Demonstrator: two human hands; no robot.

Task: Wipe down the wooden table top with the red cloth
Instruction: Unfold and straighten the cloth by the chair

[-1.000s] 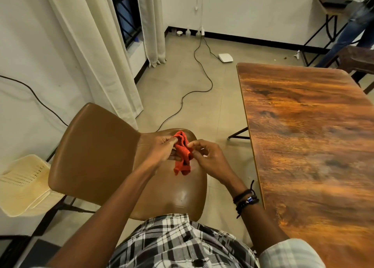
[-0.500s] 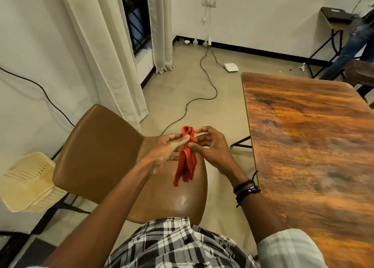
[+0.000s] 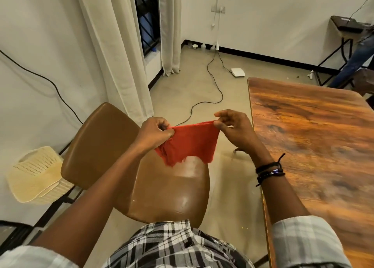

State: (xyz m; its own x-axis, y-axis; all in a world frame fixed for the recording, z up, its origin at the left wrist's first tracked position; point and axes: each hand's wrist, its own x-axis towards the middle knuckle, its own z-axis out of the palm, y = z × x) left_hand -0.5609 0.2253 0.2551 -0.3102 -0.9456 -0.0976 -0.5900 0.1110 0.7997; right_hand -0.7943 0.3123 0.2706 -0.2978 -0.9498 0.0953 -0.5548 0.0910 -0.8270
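Bunched into a hanging twist half a second back, the red cloth [image 3: 189,144] now opens out, stretched flat in the air above the brown chair [image 3: 162,186], left of the wooden table top [image 3: 315,146] and clear of it. Left hand [image 3: 154,134] and right hand [image 3: 235,130] each pinch an upper corner, fingers clamped on fabric. It looks light, limp and thin, so I'd fold it into a pad and press with a flat palm.

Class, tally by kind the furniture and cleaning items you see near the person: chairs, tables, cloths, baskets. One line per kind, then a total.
Brown chair: 1
Wooden table: 1
Red cloth: 1
Cream basket: 1
Total: 4
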